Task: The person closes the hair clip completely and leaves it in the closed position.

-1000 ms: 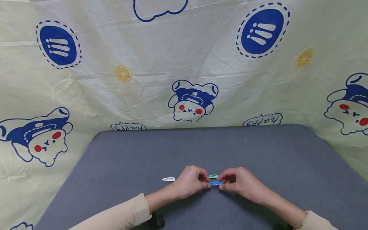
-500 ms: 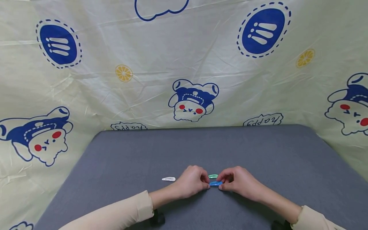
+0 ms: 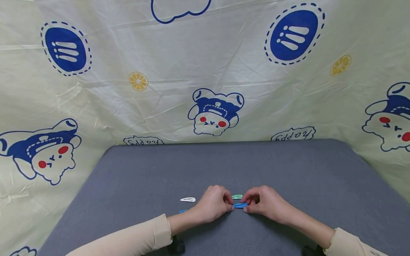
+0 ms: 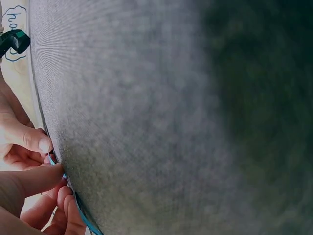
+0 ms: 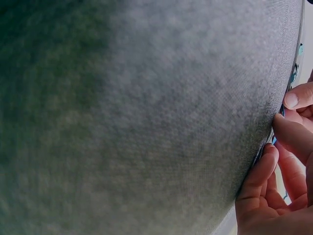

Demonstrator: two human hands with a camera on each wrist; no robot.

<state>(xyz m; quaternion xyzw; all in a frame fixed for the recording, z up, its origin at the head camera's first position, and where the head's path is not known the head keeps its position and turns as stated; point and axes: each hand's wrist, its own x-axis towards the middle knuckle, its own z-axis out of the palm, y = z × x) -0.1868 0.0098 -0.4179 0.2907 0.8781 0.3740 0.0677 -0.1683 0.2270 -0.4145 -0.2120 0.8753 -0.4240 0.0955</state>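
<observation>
A blue snap hair clip lies level at the middle of the table, between the fingertips of both hands. At its left end, my left hand pinches it with thumb and forefinger. The right hand pinches the opposite end in the same way. Just behind it lies a green hair clip, its ends close to the fingers. To the left is a white hair clip. The tip of another blue hair clip shows past the left forearm, which hides the rest. Both wrist views show the fingertips low at the cloth.
A grey cloth-covered table spreads out around the hands. Behind it hangs a pale printed curtain, which meets the table's far edge.
Both hands stay nearly still, and the blue hair clip between them sits slightly lower. The tip of the second blue hair clip has come into view beside the left forearm.
</observation>
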